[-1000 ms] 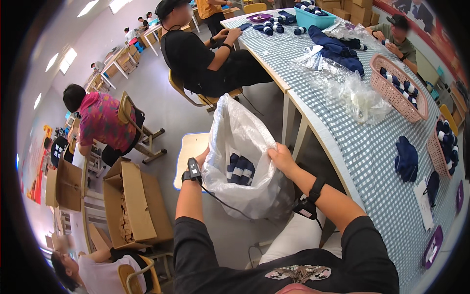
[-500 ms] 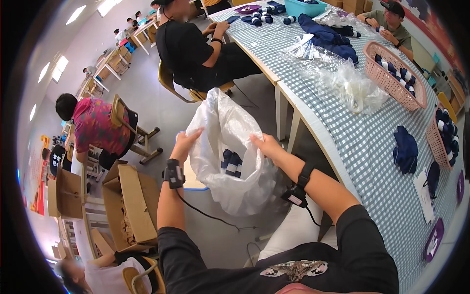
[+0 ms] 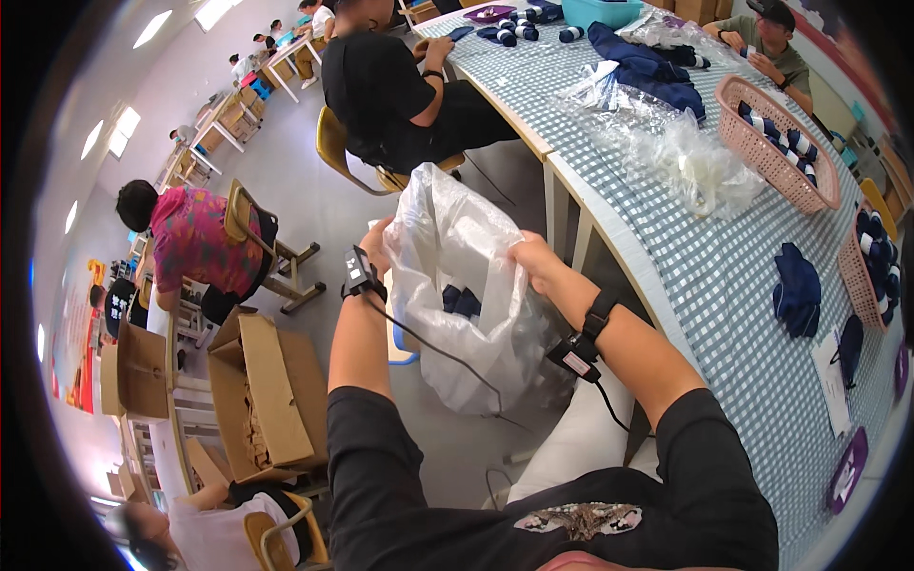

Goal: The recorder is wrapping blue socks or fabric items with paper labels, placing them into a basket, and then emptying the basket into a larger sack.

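A large translucent white plastic bag (image 3: pixel 447 366) hangs between my hands, its mouth held wide. Inside it, low down, lie a few navy cloth bundles (image 3: pixel 463 303) with white bands. My left hand (image 3: pixel 379 246) grips the bag's rim on the left; the plastic hides part of its fingers. On the opposite side, my right hand (image 3: pixel 535 259) pinches the rim with thumb and fingers. A blue-edged pale surface, perhaps a stool top (image 3: pixel 404 344), shows partly behind the bag.
At right stands a checkered table (image 3: pixel 657 271) bearing crumpled clear plastic (image 3: pixel 705 171), a pink basket (image 3: pixel 776 181) of navy rolls and a navy cloth piece (image 3: pixel 798 293). A seated person in black (image 3: pixel 381 90) is ahead. An open cardboard box (image 3: pixel 286 390) stands left.
The bag and both hands have shifted slightly right in view. My left wrist has turned, and that hand now sits partly behind the rim. The bag's mouth looks somewhat narrower.
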A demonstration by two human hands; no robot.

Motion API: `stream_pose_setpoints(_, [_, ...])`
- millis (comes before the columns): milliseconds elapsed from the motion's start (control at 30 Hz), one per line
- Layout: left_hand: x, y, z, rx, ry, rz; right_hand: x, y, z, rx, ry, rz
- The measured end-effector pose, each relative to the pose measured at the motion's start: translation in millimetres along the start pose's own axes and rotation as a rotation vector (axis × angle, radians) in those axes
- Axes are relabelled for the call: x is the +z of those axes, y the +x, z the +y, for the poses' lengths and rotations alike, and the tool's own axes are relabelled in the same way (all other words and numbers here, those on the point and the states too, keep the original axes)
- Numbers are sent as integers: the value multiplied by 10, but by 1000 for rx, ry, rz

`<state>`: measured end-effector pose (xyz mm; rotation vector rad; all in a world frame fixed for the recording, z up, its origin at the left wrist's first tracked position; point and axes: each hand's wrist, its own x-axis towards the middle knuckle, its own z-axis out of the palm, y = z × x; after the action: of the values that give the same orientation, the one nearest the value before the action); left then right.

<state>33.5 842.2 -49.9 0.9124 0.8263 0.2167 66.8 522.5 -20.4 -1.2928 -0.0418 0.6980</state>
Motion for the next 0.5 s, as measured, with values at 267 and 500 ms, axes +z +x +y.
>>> stream_pose_setpoints(267, [553, -176, -401, 551, 362, -55, -123, 106, 217, -257, -66, 158])
stream_pose_setpoints(500, [528, -722, -164, 604, 559, -158, -189, 294, 336, -303, -24, 301])
